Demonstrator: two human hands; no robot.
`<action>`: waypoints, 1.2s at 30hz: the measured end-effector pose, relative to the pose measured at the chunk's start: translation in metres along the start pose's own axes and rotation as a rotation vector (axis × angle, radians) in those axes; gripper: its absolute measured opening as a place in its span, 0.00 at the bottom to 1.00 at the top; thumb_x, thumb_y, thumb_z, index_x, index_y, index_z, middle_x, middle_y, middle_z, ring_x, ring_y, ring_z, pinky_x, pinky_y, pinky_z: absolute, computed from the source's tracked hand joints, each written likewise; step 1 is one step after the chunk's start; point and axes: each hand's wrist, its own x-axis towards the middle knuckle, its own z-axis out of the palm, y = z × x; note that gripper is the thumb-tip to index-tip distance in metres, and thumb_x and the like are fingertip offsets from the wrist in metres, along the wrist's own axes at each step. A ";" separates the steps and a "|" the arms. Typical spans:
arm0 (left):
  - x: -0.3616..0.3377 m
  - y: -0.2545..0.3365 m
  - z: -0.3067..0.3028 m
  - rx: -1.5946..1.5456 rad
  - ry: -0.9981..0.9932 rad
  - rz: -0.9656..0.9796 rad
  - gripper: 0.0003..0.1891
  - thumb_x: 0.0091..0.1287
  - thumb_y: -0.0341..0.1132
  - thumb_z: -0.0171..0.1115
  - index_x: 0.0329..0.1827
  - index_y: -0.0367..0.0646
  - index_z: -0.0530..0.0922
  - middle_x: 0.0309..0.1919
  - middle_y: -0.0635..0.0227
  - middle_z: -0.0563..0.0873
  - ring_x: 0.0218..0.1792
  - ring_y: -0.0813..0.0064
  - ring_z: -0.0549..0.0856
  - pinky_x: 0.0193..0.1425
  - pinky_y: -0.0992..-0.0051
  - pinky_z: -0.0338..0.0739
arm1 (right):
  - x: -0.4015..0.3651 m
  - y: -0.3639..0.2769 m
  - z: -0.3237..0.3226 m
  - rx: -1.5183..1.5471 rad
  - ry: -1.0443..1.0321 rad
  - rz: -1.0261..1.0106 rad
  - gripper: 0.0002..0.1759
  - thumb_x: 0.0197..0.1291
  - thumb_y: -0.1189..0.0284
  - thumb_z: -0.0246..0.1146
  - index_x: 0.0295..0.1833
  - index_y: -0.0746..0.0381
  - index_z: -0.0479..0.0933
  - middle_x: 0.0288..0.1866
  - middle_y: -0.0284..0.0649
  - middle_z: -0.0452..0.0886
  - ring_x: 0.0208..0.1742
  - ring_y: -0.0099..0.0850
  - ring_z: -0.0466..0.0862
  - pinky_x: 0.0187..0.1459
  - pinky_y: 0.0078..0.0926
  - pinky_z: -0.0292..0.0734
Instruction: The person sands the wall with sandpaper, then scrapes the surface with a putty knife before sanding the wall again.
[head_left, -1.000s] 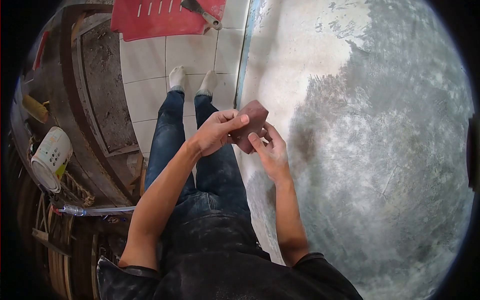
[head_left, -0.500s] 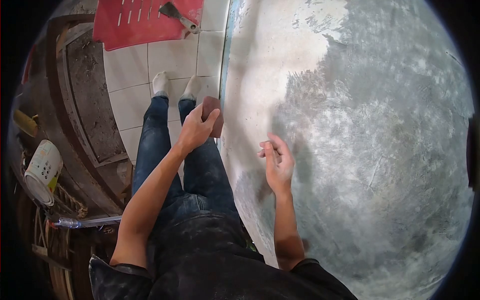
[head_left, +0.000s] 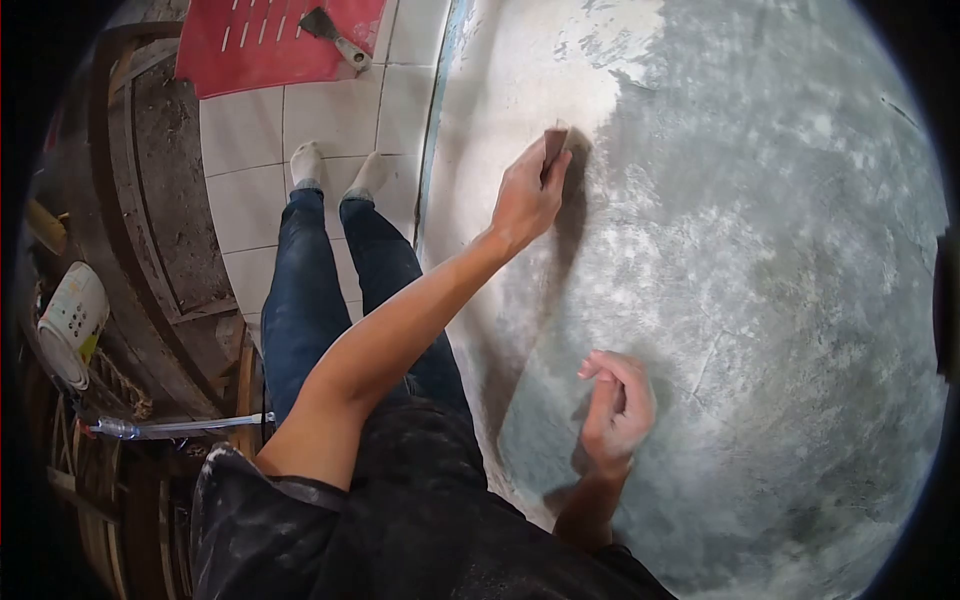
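Observation:
My left hand [head_left: 530,195] grips a reddish-brown piece of sandpaper [head_left: 554,146], seen nearly edge-on. It is against the wall [head_left: 740,290], near where a white coated area [head_left: 520,80] borders bare grey cement. Whether its whole face touches the wall cannot be seen. Lower down, my right hand [head_left: 618,405] is beside the grey part of the wall, holding nothing. Its fingers are loosely curled, with a gap between them and the thumb. Pale dust covers its fingers.
On the tiled floor [head_left: 240,130], a putty knife [head_left: 335,40] lies on a red slotted plastic piece [head_left: 260,55]. My feet stand close to the wall's base. To the left are a dark wooden frame [head_left: 110,190], a white bucket [head_left: 72,320] and a clear tube [head_left: 190,428].
My left hand has carried the sandpaper from beside my legs up and right onto the wall. My right hand has moved down and slightly right. The view has shifted a little.

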 end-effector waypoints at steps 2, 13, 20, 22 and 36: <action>0.005 0.005 0.008 -0.030 -0.062 -0.081 0.17 0.76 0.34 0.52 0.64 0.38 0.75 0.52 0.46 0.83 0.54 0.52 0.83 0.58 0.61 0.75 | 0.000 -0.011 -0.018 -0.052 0.055 -0.035 0.14 0.61 0.89 0.53 0.47 0.66 0.81 0.36 0.43 0.83 0.33 0.31 0.84 0.36 0.26 0.80; -0.012 0.006 0.030 0.048 -0.099 0.032 0.22 0.78 0.34 0.47 0.73 0.39 0.67 0.76 0.49 0.64 0.76 0.49 0.63 0.78 0.62 0.61 | 0.019 -0.082 -0.110 -0.428 0.156 -0.139 0.13 0.61 0.86 0.53 0.47 0.68 0.80 0.34 0.43 0.82 0.33 0.33 0.83 0.35 0.28 0.81; 0.031 0.020 0.028 0.084 -0.052 0.174 0.22 0.76 0.29 0.51 0.72 0.39 0.68 0.75 0.53 0.66 0.74 0.52 0.67 0.75 0.65 0.66 | 0.080 -0.063 -0.100 -0.509 0.153 -0.250 0.11 0.66 0.85 0.53 0.50 0.72 0.78 0.40 0.49 0.80 0.32 0.31 0.77 0.35 0.26 0.76; 0.022 0.020 0.029 0.074 -0.064 0.231 0.23 0.75 0.29 0.52 0.74 0.39 0.67 0.75 0.52 0.66 0.75 0.51 0.66 0.76 0.63 0.65 | 0.090 -0.052 -0.096 -0.516 0.086 -0.344 0.11 0.66 0.85 0.53 0.50 0.72 0.78 0.39 0.49 0.79 0.30 0.31 0.77 0.32 0.27 0.76; 0.025 0.046 0.034 0.254 -0.175 0.106 0.29 0.79 0.36 0.45 0.77 0.27 0.55 0.76 0.39 0.59 0.77 0.44 0.59 0.80 0.59 0.56 | 0.098 -0.052 -0.089 -0.454 0.039 -0.371 0.10 0.69 0.78 0.51 0.52 0.63 0.75 0.27 0.36 0.72 0.23 0.26 0.68 0.30 0.35 0.67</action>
